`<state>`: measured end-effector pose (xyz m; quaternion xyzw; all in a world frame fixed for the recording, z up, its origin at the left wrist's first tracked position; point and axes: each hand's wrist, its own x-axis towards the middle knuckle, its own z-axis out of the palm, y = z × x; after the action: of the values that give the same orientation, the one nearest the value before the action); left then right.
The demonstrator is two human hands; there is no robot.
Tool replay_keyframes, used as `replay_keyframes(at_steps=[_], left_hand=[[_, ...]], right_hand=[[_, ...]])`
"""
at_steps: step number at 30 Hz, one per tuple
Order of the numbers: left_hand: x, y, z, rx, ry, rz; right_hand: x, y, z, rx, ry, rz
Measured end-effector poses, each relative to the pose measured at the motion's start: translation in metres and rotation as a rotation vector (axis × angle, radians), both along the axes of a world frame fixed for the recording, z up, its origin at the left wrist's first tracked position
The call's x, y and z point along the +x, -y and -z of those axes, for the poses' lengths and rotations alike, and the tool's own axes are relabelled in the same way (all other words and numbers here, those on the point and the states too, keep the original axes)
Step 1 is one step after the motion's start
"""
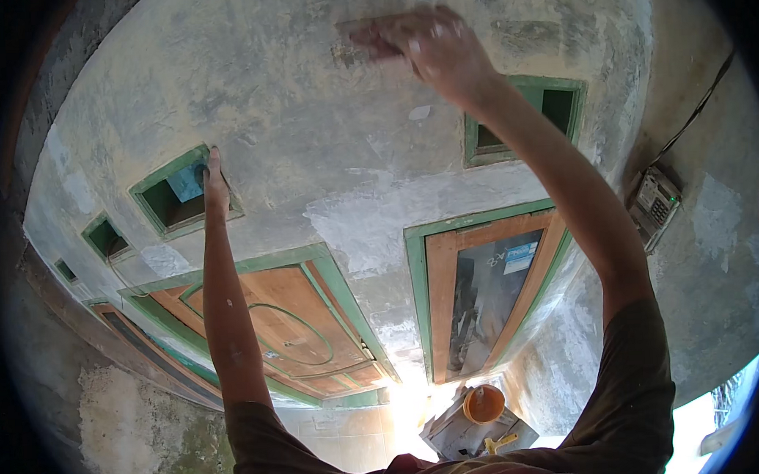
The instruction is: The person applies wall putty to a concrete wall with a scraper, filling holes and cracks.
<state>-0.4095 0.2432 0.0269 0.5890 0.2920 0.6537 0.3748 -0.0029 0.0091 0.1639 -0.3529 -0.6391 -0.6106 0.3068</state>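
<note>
- grey plastered wall point(306, 113) fills most of the view, patched paler in places.
- right hand point(426, 48) is at the wall's upper middle, blurred; i cannot tell how its fingers are set or whether they hold something.
- left hand point(216, 189) is at the right edge of the left vent point(177, 202), seen side-on, fingers pointing up; whether it grips the frame, i cannot tell.
- right forearm point(554, 162) crosses in front of the right vent point(560, 106), hiding part of it.
- left forearm point(231, 320) passes in front of a wooden shutter point(301, 283) in the wall's lower left.
- a wooden-framed window point(496, 291) sits in the wall's lower right.
- beyond the wall's right edge, a keypad device point(656, 199) hangs beside a black cable point(696, 113).
- below, a stand point(446, 437) bears an orange bucket point(484, 404) by its far edge and a yellow-handled tool point(500, 443) by its near edge.
- between the vents, plaster runs unbroken toward the wall's upper edge.
</note>
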Motion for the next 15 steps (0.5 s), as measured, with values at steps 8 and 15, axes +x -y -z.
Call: replay_keyframes(at_steps=[8, 15], left_hand=[[0.004, 0.004, 0.001, 0.038, -0.01, -0.039], [0.007, 0.001, -0.002, 0.042, -0.018, -0.001]], right_hand=[[0.032, 0.032, 0.077, -0.197, 0.111, 0.01], [0.042, 0.021, 0.004, 0.093, 0.052, -0.033]])
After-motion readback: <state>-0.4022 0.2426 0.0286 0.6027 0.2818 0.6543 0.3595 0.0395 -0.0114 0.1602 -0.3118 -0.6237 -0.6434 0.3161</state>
